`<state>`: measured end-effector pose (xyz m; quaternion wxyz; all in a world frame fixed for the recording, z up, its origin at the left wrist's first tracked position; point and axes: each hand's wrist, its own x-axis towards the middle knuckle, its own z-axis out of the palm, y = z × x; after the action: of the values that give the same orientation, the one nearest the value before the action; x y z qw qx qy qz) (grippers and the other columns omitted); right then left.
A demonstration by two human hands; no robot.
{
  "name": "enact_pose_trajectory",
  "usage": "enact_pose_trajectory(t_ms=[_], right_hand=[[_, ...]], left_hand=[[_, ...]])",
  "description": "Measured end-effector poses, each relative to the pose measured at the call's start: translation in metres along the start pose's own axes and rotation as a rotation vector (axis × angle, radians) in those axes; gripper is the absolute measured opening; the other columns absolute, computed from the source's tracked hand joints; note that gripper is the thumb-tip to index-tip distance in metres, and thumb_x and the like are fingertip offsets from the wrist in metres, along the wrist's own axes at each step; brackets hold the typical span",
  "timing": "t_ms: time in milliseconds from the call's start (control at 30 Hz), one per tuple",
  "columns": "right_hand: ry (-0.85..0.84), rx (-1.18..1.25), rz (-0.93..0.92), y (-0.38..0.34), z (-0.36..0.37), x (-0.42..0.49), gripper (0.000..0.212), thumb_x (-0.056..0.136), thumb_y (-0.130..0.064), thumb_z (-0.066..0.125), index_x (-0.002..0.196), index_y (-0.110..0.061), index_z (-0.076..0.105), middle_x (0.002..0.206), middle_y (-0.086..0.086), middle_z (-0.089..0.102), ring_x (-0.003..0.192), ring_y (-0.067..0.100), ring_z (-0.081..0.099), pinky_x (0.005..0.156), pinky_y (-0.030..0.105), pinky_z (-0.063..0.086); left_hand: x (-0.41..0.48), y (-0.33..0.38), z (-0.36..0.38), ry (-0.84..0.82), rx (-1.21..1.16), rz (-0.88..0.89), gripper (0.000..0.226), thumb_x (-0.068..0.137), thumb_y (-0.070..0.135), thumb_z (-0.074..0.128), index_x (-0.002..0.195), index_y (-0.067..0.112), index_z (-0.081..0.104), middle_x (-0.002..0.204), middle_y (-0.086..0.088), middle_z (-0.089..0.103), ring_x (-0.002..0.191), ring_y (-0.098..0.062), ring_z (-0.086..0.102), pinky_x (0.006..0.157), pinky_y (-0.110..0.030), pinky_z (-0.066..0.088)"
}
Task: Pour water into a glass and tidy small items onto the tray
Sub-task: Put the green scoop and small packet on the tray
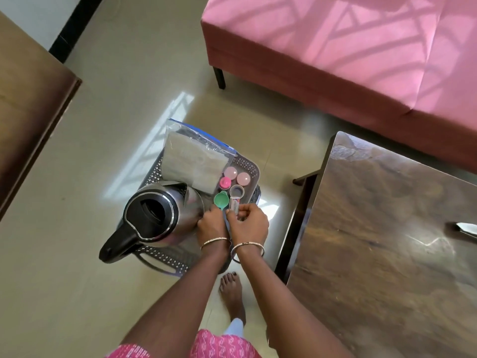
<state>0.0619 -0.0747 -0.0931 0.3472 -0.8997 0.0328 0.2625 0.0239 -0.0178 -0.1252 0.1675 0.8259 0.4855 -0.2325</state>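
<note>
Low in the centre of the frame, a person's right hand [249, 223] pinches a small tube [233, 207] with a red-and-white label between thumb and fingers, its far end over the tray [248, 167]. Just left of it, the left hand [210, 223] has bent fingers at the near edge of a green cup [221, 200]; whether it grips the cup cannot be told. Each wrist wears a thin bangle [215, 240]. Above the tube, on the dark latticed tray, stand a small clear round container [237, 190], a bright pink cap [225, 182] and two pale pink lids [230, 173]. A steel kettle [160, 215] with black lid and handle fills the tray's left side; a zip bag [192, 156] lies at its upper end. A dark wooden table [387, 241] stands at right, a pink sofa [335, 47] at upper right.
</note>
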Motion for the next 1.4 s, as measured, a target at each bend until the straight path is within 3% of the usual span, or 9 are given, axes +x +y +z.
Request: enact_pose_trajectory(t_ms=[133, 300, 433, 567, 767, 900, 1033, 1133, 1400], right_hand=[[-0.009, -0.153, -0.060, 0.007, 0.005, 0.005, 0.020, 0.077, -0.038, 0.067, 0.089, -0.022, 0.069, 0.079, -0.004, 0.069, 0.089, 0.021, 0.059, 0.077, 0.035, 0.050], [0.068, -0.296, -0.070, 0.007, 0.016, 0.005, 0.025, 0.077, -0.046, 0.063, 0.089, -0.026, 0.070, 0.089, -0.004, 0.071, 0.094, 0.024, 0.058, 0.080, 0.040, 0.051], [0.064, -0.401, -0.077, 0.007, 0.023, 0.006, 0.028, 0.078, -0.045, 0.060, 0.088, -0.022, 0.072, 0.088, 0.003, 0.073, 0.092, 0.029, 0.061, 0.077, 0.038, 0.051], [0.058, -0.575, -0.085, 0.002, 0.028, 0.007, 0.034, 0.080, -0.046, 0.055, 0.089, -0.017, 0.071, 0.091, 0.005, 0.072, 0.094, 0.029, 0.060, 0.078, 0.038, 0.046], [0.168, -0.727, -0.114, 0.001, 0.032, -0.005, 0.034, 0.074, -0.047, 0.059, 0.085, -0.017, 0.068, 0.103, 0.005, 0.052, 0.098, 0.027, 0.043, 0.079, 0.042, 0.034], [0.213, -0.733, -0.215, 0.008, 0.035, -0.007, 0.035, 0.068, -0.044, 0.064, 0.088, -0.016, 0.070, 0.126, 0.005, 0.051, 0.121, 0.027, 0.036, 0.091, 0.049, 0.033], [0.112, -0.778, -0.209, 0.014, 0.040, -0.006, 0.044, 0.076, -0.049, 0.054, 0.100, -0.017, 0.072, 0.154, 0.007, 0.033, 0.148, 0.028, 0.011, 0.106, 0.053, 0.021], [0.088, -0.777, -0.204, 0.015, 0.041, -0.005, 0.044, 0.079, -0.050, 0.051, 0.099, -0.017, 0.073, 0.160, 0.009, 0.025, 0.152, 0.029, 0.001, 0.110, 0.054, 0.015], [-0.010, -0.592, -0.261, 0.027, 0.028, -0.008, 0.026, 0.085, -0.037, 0.053, 0.092, -0.022, 0.073, 0.162, 0.004, 0.024, 0.153, 0.026, 0.005, 0.111, 0.046, 0.018]], left_hand=[[0.004, 0.000, 0.003, -0.053, 0.019, -0.021, 0.028, 0.101, 0.009, 0.032, 0.114, 0.005, 0.057, 0.112, -0.014, 0.068, 0.103, -0.031, 0.067, 0.080, -0.038, 0.053], [0.000, -0.004, 0.005, -0.022, -0.045, -0.019, 0.027, 0.103, 0.020, 0.033, 0.117, 0.005, 0.049, 0.110, -0.014, 0.068, 0.100, -0.030, 0.069, 0.074, -0.038, 0.054], [-0.015, -0.011, 0.008, 0.098, -0.096, -0.004, 0.040, 0.099, 0.030, 0.051, 0.128, 0.003, 0.054, 0.102, -0.013, 0.071, 0.080, -0.028, 0.073, 0.060, -0.034, 0.054], [-0.037, -0.039, 0.027, 0.027, -0.085, 0.067, 0.050, 0.101, 0.012, 0.037, 0.151, 0.013, 0.028, 0.128, -0.008, 0.062, 0.099, -0.027, 0.068, 0.076, -0.035, 0.052], [-0.041, -0.052, 0.026, 0.083, -0.378, 0.182, 0.036, 0.091, 0.012, 0.060, 0.125, 0.019, 0.061, 0.100, -0.012, 0.072, 0.089, -0.030, 0.069, 0.071, -0.035, 0.050], [-0.030, -0.052, 0.027, 0.045, -0.534, 0.112, 0.027, 0.091, 0.021, 0.059, 0.116, 0.028, 0.065, 0.094, -0.011, 0.073, 0.084, -0.034, 0.067, 0.063, -0.030, 0.043], [-0.029, -0.055, 0.033, -0.034, -0.817, 0.021, 0.042, 0.088, 0.002, 0.048, 0.115, 0.028, 0.067, 0.105, -0.005, 0.074, 0.097, -0.026, 0.068, 0.082, -0.036, 0.054], [-0.027, -0.057, 0.036, -0.062, -0.931, 0.009, 0.053, 0.084, -0.011, 0.042, 0.119, 0.020, 0.067, 0.111, -0.002, 0.073, 0.107, -0.019, 0.066, 0.095, -0.038, 0.052], [-0.027, -0.052, 0.032, -0.132, -1.006, -0.050, 0.049, 0.088, -0.017, 0.041, 0.121, 0.010, 0.065, 0.120, -0.007, 0.069, 0.115, -0.017, 0.062, 0.106, -0.036, 0.046]])
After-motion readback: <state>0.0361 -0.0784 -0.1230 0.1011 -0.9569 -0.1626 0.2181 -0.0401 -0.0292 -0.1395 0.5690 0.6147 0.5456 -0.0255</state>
